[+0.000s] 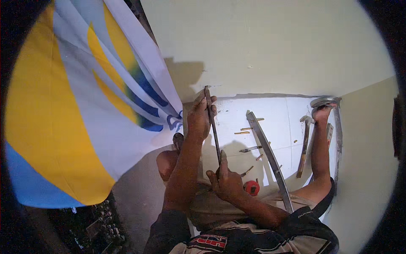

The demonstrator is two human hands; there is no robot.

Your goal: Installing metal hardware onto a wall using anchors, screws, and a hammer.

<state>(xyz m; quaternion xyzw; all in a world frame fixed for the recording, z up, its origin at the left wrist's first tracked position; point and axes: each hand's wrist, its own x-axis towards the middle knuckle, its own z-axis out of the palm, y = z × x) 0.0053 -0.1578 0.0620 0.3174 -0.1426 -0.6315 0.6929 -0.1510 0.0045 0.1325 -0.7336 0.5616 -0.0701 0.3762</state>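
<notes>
A long, thin, dark metal rod [214, 129] slants from my right hand up to the wall. Its flattened upper tip meets or nearly meets the wall just above the floor edge. Around the upper part of the rod, my left hand [200, 117] is closed. My right hand [228, 183] is at the lower end, index finger stretched along the rod and thumb out to the side; the other fingers curl under and are partly hidden. Close by on the floor lies a red tape measure [252, 188]. A long grey metal bar [270, 154] lies to the right of my hands.
Several small brass-coloured pieces [242, 133] and a pen-like tool [252, 149] are scattered on white tiles [279, 111]. A hammer [303, 146] lies beside my outstretched right leg [320, 148]. A yellow, white and blue cloth [84, 127] hangs at left. Walls [262, 51] bound the far and right sides.
</notes>
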